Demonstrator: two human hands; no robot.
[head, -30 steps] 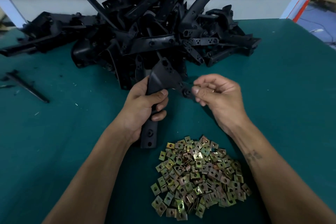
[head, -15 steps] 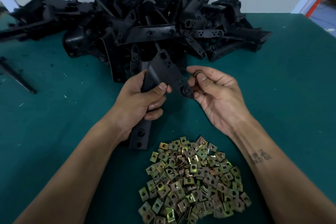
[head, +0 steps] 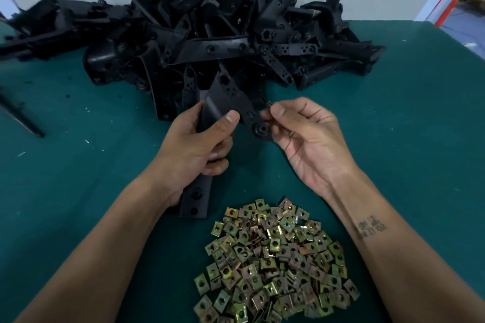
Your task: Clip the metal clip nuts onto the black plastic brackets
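- Left hand [head: 195,144] grips a black bracket [head: 225,102] above the green table [head: 393,139].
- Right hand [head: 309,139] pinches a small clip nut [head: 269,104] at the bracket's right edge.
- Pile of clip nuts [head: 275,262] lies near, in front.
- Heap of brackets [head: 210,34] behind.

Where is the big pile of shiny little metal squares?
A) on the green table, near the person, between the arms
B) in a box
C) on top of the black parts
A: the clip nuts lie heaped on the green table, between the forearms, apart from the pile of black brackets farther back.
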